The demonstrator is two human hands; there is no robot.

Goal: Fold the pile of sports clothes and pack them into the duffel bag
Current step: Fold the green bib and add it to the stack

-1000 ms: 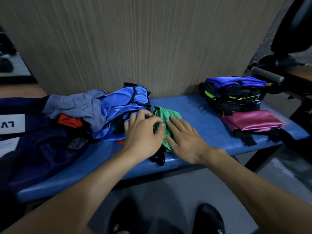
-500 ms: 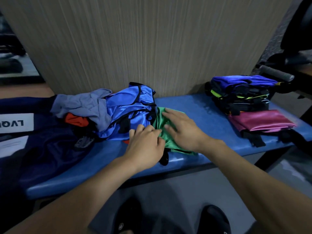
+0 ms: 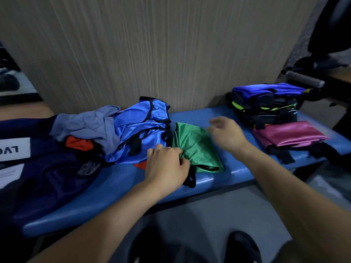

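A green mesh garment [image 3: 197,147] lies folded on the blue bench [image 3: 117,183]. My left hand [image 3: 167,164] grips its near left edge, fingers curled into the cloth. My right hand [image 3: 225,133] hovers blurred just right of the garment, fingers loosely curled, holding nothing. To the left sits the unfolded pile: a shiny blue top [image 3: 140,128], a grey shirt [image 3: 89,122] and an orange piece [image 3: 78,143]. A dark navy duffel bag [image 3: 43,179] lies at the bench's left end. Folded clothes [image 3: 266,103] are stacked at the right, with a magenta piece [image 3: 290,133] in front.
A wood-grain wall [image 3: 161,54] rises behind the bench. Gym equipment with a grey padded bar [image 3: 303,80] stands at the far right. My dark shoes [image 3: 243,247] are on the grey floor below the bench's front edge.
My right hand has lifted off the green garment and moved right. The left hand has stayed at the garment's left edge, which now lies flatter and more spread.
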